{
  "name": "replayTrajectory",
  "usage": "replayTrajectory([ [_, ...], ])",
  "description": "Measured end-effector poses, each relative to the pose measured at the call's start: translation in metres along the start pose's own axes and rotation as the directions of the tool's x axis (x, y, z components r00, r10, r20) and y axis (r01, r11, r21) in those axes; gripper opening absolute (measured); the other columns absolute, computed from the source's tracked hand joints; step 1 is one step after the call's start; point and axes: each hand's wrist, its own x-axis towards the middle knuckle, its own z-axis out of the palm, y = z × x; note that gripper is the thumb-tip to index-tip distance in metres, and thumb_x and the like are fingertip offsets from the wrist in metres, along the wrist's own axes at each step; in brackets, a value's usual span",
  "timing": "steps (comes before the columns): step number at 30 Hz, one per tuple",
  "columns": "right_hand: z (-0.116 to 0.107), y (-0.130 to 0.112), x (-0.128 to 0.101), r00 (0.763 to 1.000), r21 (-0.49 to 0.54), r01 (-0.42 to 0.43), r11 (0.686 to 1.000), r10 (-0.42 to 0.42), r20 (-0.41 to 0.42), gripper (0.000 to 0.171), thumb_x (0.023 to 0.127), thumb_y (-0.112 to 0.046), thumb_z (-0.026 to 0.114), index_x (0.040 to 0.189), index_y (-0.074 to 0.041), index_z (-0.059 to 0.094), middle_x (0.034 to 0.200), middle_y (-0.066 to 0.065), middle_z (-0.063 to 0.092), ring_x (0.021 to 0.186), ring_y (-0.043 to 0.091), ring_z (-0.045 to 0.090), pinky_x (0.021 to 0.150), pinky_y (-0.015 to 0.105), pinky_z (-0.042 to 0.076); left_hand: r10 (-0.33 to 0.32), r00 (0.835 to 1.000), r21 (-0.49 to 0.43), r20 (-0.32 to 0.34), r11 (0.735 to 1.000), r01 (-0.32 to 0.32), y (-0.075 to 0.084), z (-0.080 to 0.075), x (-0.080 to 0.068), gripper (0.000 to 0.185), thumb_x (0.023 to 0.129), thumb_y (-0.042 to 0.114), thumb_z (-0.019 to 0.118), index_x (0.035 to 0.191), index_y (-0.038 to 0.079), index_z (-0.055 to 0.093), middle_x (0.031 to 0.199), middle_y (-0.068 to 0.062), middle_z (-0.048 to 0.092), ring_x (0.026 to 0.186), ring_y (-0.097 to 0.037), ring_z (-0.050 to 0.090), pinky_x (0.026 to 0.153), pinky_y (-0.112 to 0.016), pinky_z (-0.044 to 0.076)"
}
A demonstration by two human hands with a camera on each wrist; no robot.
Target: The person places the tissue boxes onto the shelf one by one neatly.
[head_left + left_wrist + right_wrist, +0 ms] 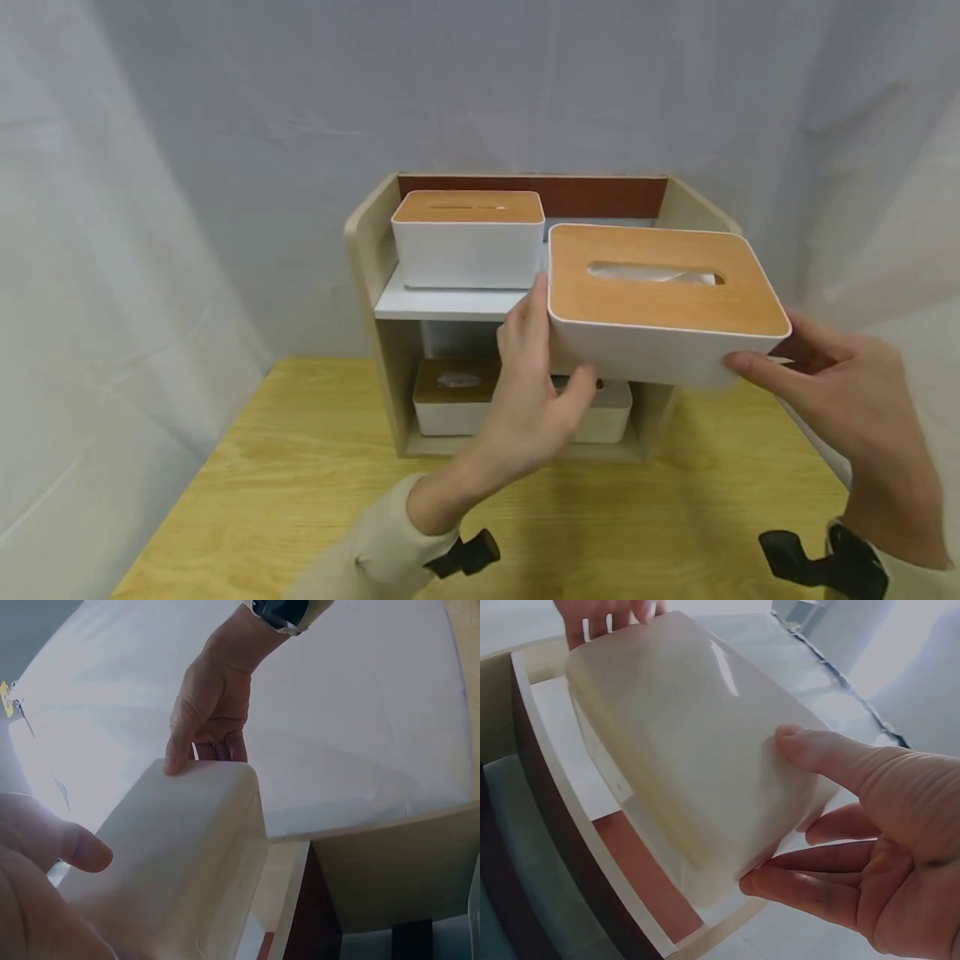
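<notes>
Leftmost, a pale curtain (112, 292) hanging beside a wooden table (285, 483). On the table, a shelf (367, 250) with wooden sides and a reddish back panel. Upper tier, left part: a white box (468, 240) with a wooden lid, sitting alone. Lower tier: two more boxes side by side, the left one (450, 398) clear, the right one (611, 412) mostly hidden. Further right, left hand (528, 392) gripping the left end of the held box (660, 304), thumb on the front wall, fingers up along the side. Held box raised in the air in front of the shelf's upper right part, level, wooden lid up, slot showing something pale, possibly tissue. Seen from below in the wrist views: a plain white underside, hovering above the shelf's edge. Rightmost, right hand (847, 392) clamped on the right end, thumb along the front lower edge, fingers curled underneath. Hands well apart, one at each end of the box. Black straps (817, 562) at both wrists, over beige sleeves (375, 550).
</notes>
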Motion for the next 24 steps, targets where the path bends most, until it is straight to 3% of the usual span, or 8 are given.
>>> replayTrajectory([
  [7,0.009,0.004,0.022,0.999,0.041,0.033,0.999,-0.031,-0.031,0.06,0.077,0.001,0.082,0.133,-0.008,0.063,0.079,-0.023,0.067,0.066,-0.003,0.062,0.059,0.01,0.045,-0.076,0.995,-0.008,0.06,0.997,0.077,-0.014,-0.003,0.021,0.093,0.085,0.007,0.058,0.158,0.001,0.002,0.16,-0.018,0.016,0.14,-0.03,0.017,0.111,-0.05,0.031],
  [10,0.012,0.01,0.028,0.999,0.066,0.038,0.997,-0.037,-0.016,0.056,0.079,0.0,0.081,0.132,-0.008,0.064,0.091,-0.026,0.069,0.074,-0.004,0.065,0.064,0.009,0.049,-0.093,0.992,0.011,0.09,0.996,0.092,-0.02,-0.001,0.027,0.094,0.086,0.008,0.059,0.158,0.0,-0.001,0.162,-0.015,0.014,0.141,-0.031,0.015,0.114,-0.05,0.027],
  [15,0.019,0.019,0.036,0.999,0.075,-0.023,0.997,0.021,0.031,0.051,0.085,-0.01,0.078,0.133,-0.007,0.063,0.101,-0.03,0.065,0.088,-0.009,0.065,0.068,0.01,0.052,-0.114,0.984,0.028,0.137,0.993,0.111,-0.03,0.0,0.037,0.097,0.087,0.009,0.059,0.158,0.002,-0.006,0.165,-0.012,0.008,0.146,-0.032,0.008,0.118,-0.05,0.02],
  [19,0.026,0.022,0.04,0.996,0.102,-0.084,0.991,0.08,0.044,0.054,0.087,-0.015,0.077,0.137,-0.005,0.059,0.1,-0.028,0.064,0.087,-0.009,0.065,0.067,0.013,0.054,-0.119,0.982,0.038,0.149,0.993,0.114,-0.038,-0.002,0.043,0.097,0.087,0.01,0.059,0.157,0.001,-0.007,0.166,-0.013,0.004,0.149,-0.027,0.003,0.121,-0.048,0.015],
  [21,0.031,0.021,0.043,0.994,0.127,-0.109,0.986,0.106,0.03,0.056,0.087,-0.016,0.077,0.138,-0.004,0.058,0.101,-0.024,0.064,0.086,-0.008,0.066,0.067,0.014,0.055,-0.112,0.983,0.038,0.143,0.994,0.107,-0.042,-0.005,0.044,0.096,0.088,0.009,0.059,0.158,0.002,-0.006,0.166,-0.012,0.003,0.15,-0.023,0.004,0.121,-0.045,0.016],
  [24,0.039,0.02,0.046,0.993,0.152,-0.117,0.981,0.12,-0.015,0.058,0.087,-0.016,0.076,0.139,0.001,0.055,0.103,-0.016,0.061,0.083,-0.008,0.066,0.065,0.014,0.055,-0.092,0.988,0.004,0.123,0.996,0.093,-0.048,-0.007,0.042,0.093,0.089,0.008,0.058,0.159,0.005,-0.003,0.165,-0.011,0.005,0.147,-0.021,0.016,0.117,-0.044,0.027],
])
